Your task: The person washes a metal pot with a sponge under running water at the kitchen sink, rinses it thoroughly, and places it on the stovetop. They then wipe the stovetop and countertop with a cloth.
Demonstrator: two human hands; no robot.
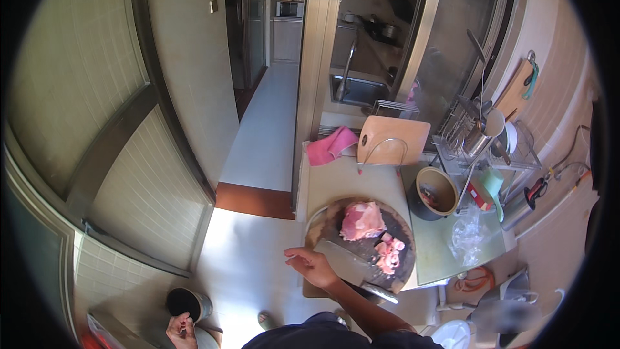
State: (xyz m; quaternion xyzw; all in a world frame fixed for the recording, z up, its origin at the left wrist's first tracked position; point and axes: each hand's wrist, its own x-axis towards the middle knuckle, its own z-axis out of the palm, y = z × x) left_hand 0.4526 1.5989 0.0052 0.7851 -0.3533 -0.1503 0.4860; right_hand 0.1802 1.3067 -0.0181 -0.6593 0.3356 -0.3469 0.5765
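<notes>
My right hand (310, 266) is held out past the left edge of a round wooden chopping block (323, 232), fingers loosely bent and nothing visible in them. Beside its wrist a cleaver (346, 256) lies flat on the block, its metal handle (380, 293) jutting over the front edge. A large piece of raw meat (363, 221) rests at the back of the block. Small cut chunks of meat (389, 252) are heaped to its right. At the lower left, my left hand (181, 330) has curled fingers near the rim of a bin (206, 304) with a dark inside; whether it holds anything is unclear.
Behind the block stand a pink cloth (334, 146) and a cutting board in a wire stand (394, 140). To the right are a deep pot (435, 194), a crumpled plastic bag (469, 240) and a dish rack (520, 155). A doorway threshold (254, 200) lies ahead left.
</notes>
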